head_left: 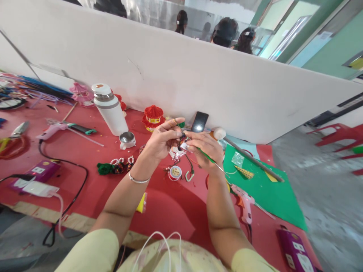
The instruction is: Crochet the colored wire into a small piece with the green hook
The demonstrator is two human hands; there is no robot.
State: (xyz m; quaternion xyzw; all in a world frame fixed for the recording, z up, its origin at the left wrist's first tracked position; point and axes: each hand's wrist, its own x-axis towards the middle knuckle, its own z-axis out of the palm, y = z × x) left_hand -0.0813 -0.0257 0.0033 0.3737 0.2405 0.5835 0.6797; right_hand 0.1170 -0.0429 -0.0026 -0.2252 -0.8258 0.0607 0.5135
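My left hand (161, 140) is closed in a pinch on a small piece of dark yarn work (180, 141), partly hidden by the fingers. Close beside it, my right hand (206, 149) grips a slim crochet hook (209, 158) with a green handle and a metal shaft pointing back over the wrist. The hook's front end meets the yarn between both hands. Below them on the red table lie a thread spool (175, 173), a pale green bent piece (189, 176) and white beads (176, 153).
A white flask (110, 109) and a steel-lined cup (127, 140) stand left of my hands. Pink glue guns (245, 204) lie on both sides with cables. A phone (200, 121) leans on the white partition (198, 75). A green sheet (272, 192) covers the right side.
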